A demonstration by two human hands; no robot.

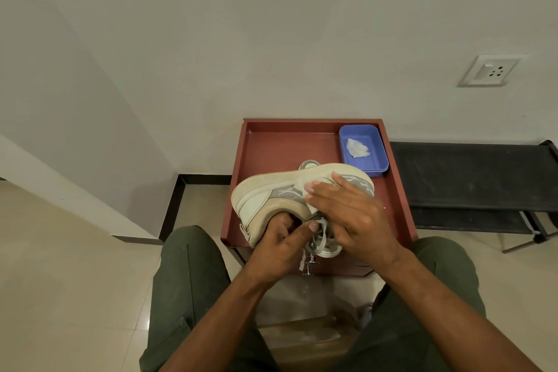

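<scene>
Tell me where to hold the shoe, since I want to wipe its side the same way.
Grip the shoe at its opening, coming from the near side. It is tipped with the sole facing away and the opening toward the person, so the left hand hooks fingers inside, thumb outside. That likely steadies it and leaves the side free for the right hand pressing the cloth.

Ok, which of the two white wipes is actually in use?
The wipe pressed against the sneaker side under the right hand. The other wipe lies crumpled in the blue tub, untouched.
</scene>
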